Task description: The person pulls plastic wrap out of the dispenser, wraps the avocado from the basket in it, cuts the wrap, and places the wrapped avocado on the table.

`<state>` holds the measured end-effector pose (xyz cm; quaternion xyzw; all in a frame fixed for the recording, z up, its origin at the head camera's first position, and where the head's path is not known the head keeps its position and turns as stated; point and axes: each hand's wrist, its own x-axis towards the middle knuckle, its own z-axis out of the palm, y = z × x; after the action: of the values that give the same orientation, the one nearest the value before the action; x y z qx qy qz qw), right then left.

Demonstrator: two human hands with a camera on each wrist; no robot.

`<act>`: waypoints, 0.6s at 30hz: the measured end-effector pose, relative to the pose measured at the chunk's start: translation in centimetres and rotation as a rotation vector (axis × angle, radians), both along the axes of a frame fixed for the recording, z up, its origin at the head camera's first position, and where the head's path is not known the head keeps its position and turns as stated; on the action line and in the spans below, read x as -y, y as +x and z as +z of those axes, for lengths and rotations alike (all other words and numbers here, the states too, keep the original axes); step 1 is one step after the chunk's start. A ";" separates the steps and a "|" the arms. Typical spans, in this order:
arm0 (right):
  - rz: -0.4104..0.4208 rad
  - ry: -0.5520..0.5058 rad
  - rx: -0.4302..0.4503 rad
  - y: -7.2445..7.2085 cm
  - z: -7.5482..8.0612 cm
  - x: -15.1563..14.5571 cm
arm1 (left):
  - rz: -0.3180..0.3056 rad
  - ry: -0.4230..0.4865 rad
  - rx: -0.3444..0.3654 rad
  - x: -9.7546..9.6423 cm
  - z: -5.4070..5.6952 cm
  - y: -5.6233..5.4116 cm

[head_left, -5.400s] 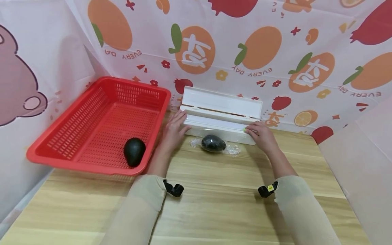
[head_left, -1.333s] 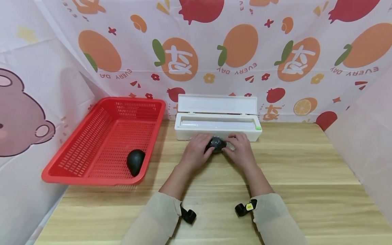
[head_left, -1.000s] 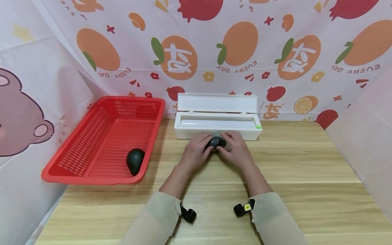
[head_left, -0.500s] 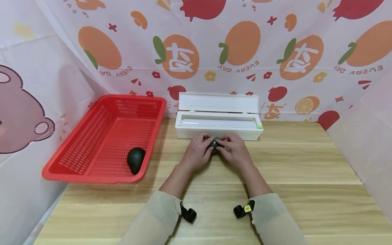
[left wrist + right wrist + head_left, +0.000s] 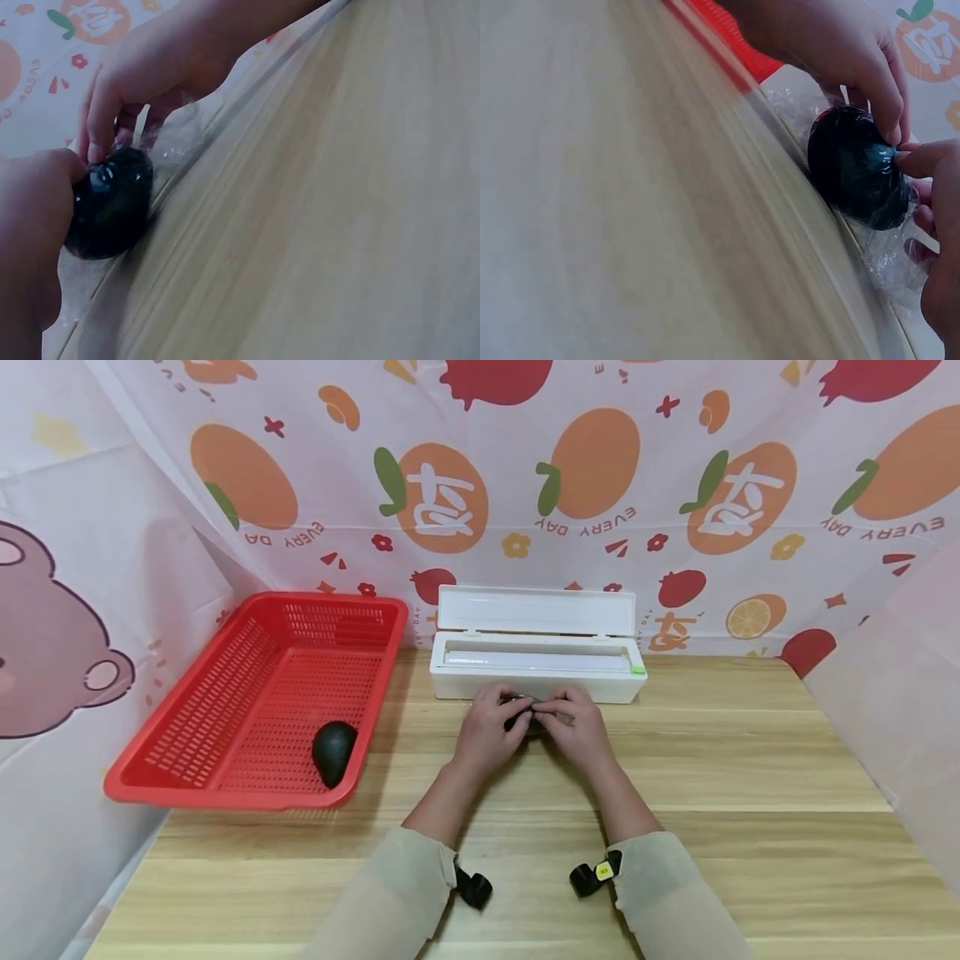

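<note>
A dark avocado [image 5: 847,169] wrapped in clear cling film [image 5: 892,262] sits low over the table, with loose film bunched at both ends. My left hand [image 5: 487,735] grips it from the left, fingers curled round the far side. From the right, my right hand [image 5: 577,731] pinches film against its top. Both thumbs meet where the film gathers, as the right wrist view shows. In the head view the hands cover most of the avocado. Right behind them stands a white cling film dispenser [image 5: 536,685], its lid [image 5: 536,610] raised and a green slider [image 5: 637,670] at its right end.
To the left, a red plastic basket [image 5: 255,797] holds a second, unwrapped avocado [image 5: 333,753] near its front right corner. The wooden table [image 5: 750,827] runs back to a fruit-print cloth [image 5: 517,468] hung behind. A pale side panel [image 5: 915,693] bounds the right.
Earlier my hands were on the dispenser, with the wrapped avocado lying in front. They then moved onto the avocado, and the thumbs and fingers have since drawn together over its top.
</note>
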<state>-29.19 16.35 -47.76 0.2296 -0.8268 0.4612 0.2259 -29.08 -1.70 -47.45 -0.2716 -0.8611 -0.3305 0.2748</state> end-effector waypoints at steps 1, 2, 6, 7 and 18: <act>-0.001 -0.015 0.016 0.0 0.0 0.0 | 0.004 0.024 0.004 -0.1 0.0 0.0; -0.003 -0.023 0.028 0.0 0.0 0.0 | 0.010 0.042 0.008 -0.3 -0.1 0.0; -0.018 0.001 0.051 0.0 -0.2 0.0 | 0.030 0.050 0.014 -0.3 -0.2 0.0; -0.029 0.015 0.053 0.0 -0.2 -0.1 | 0.038 0.038 0.016 -0.3 -0.2 0.0; -0.136 0.084 0.162 0.2 -0.1 -0.6 | 0.066 -0.022 0.056 0.3 -0.1 -0.2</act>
<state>-28.95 16.91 -47.82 0.1443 -0.8745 0.4269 0.1795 -29.27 -1.96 -47.58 -0.2366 -0.8806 -0.3190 0.2584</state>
